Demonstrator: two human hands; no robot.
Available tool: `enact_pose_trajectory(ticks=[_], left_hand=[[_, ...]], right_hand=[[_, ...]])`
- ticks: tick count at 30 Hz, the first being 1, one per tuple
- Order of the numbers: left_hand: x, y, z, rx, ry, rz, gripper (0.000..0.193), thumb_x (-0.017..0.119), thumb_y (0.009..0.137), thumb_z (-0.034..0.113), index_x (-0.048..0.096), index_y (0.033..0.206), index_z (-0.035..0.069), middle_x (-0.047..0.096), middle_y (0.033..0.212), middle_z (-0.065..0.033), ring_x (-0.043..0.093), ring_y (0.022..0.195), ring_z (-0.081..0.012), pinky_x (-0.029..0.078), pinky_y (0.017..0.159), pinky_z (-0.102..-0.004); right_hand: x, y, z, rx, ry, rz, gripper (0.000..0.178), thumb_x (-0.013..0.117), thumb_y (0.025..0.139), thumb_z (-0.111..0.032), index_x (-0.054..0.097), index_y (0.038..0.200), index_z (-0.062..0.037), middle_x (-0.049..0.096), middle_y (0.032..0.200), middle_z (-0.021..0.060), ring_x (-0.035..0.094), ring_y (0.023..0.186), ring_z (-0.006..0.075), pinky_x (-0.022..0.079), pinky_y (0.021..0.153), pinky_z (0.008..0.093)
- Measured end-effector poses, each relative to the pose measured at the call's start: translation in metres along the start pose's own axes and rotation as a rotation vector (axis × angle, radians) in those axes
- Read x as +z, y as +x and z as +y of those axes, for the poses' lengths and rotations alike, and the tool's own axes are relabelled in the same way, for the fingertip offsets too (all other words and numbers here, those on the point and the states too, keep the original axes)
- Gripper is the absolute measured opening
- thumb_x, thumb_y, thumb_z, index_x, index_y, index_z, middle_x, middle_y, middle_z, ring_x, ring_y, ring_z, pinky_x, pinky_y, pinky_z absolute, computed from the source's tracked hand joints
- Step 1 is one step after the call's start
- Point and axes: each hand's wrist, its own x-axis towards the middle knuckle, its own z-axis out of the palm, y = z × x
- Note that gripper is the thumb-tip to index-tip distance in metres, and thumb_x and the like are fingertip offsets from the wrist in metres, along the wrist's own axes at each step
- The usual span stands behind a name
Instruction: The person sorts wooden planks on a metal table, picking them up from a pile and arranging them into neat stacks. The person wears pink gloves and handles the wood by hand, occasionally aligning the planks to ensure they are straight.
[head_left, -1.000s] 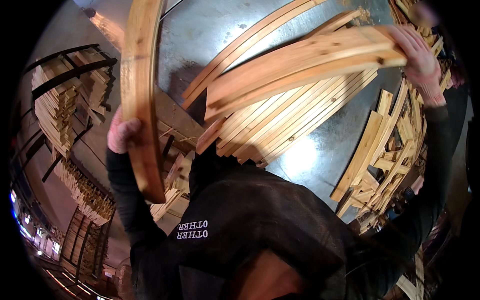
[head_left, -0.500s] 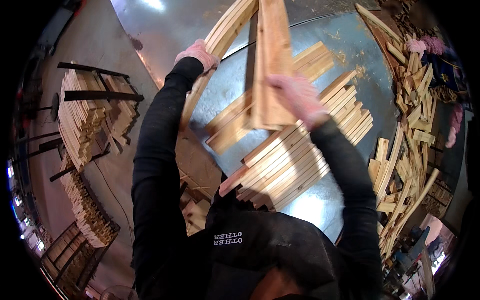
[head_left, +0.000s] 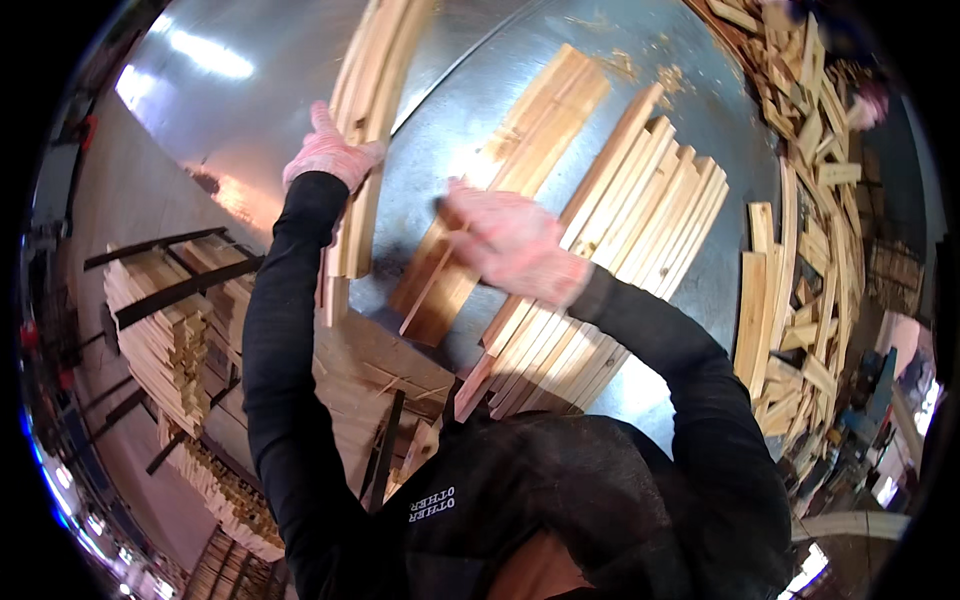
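Observation:
My left hand [head_left: 328,158], in a pink-and-white work glove, grips a bundle of long wooden strips [head_left: 372,110] standing lengthwise at the left part of the metal tabletop [head_left: 420,165]. Its fingers go round the strips' outer side. My right hand [head_left: 515,240], gloved alike and slightly blurred, is over a pair of flat boards [head_left: 545,115] lying side by side on the metal. Its fingers are stretched out to the left across them; whether they touch the wood is unclear. Just right of the boards lies a row of narrow wooden strips [head_left: 640,225], partly under my right forearm.
Offcuts and loose sticks [head_left: 815,270] are heaped along the table's right side, with a pink glove [head_left: 868,106] showing at the far right. Stacked wood rests on a black metal rack [head_left: 190,275] on the left. Sawdust and shavings [head_left: 670,85] lie at the far side.
My left hand has shifted left with the strips. My right hand has let go of the board it was against and moved left, over the flat pair. That board now appears among the left bundle.

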Motion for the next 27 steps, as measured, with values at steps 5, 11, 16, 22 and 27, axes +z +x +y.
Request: enact_pose_trajectory(ticks=[5,11,16,22,27], left_hand=[[0.0,-0.014,0.033,-0.034,0.131,0.055,0.117,0.071,0.069,0.053,0.0,0.153,0.012,0.044,0.137,-0.0294,0.052,0.123,-0.0413,0.043,0.101,-0.0457],[0.0,0.039,-0.025,0.091,0.188,0.192,0.114,0.076,0.069,0.042,0.004,0.154,0.015,0.047,0.132,-0.0275,0.053,0.121,-0.0395,0.044,0.1,-0.048],[-0.008,0.069,-0.043,0.068,0.36,0.151,0.113,0.077,0.07,0.039,0.004,0.154,0.016,0.048,0.132,-0.0264,0.051,0.123,-0.0389,0.045,0.101,-0.0459],[0.055,-0.009,0.052,0.443,0.175,0.388,0.076,0.071,0.07,0.047,0.051,0.129,0.004,0.054,0.126,-0.0205,0.049,0.122,-0.0357,0.04,0.102,-0.0455],[0.173,-0.059,0.084,0.408,0.01,0.342,0.084,0.045,0.088,0.064,0.036,0.144,0.002,0.039,0.146,-0.0216,0.034,0.136,-0.0395,0.028,0.112,-0.0507]], right_hand=[[-0.002,-0.141,0.093,0.517,-0.013,0.843,0.067,0.065,0.087,-0.026,0.037,0.141,0.0023,0.052,0.128,0.026,0.051,0.12,0.0401,0.042,0.102,0.0423],[0.028,-0.261,0.116,0.984,0.314,0.773,0.063,0.059,0.095,-0.032,0.037,0.143,0.0034,0.049,0.138,0.0246,0.049,0.127,0.0332,0.04,0.103,0.0374],[0.062,-0.251,0.084,0.907,0.168,0.747,0.051,0.055,0.097,-0.035,0.049,0.134,0.0006,0.064,0.116,0.0209,0.061,0.106,0.0314,0.046,0.092,0.0377],[0.065,-0.247,0.084,0.894,0.248,0.793,0.054,0.059,0.094,-0.034,0.048,0.134,0.0,0.061,0.117,0.0245,0.06,0.106,0.0383,0.047,0.092,0.0424],[0.064,-0.225,0.074,0.832,0.329,0.824,0.055,0.058,0.095,-0.031,0.043,0.138,0.0008,0.059,0.12,0.0232,0.059,0.11,0.0353,0.046,0.093,0.042]])
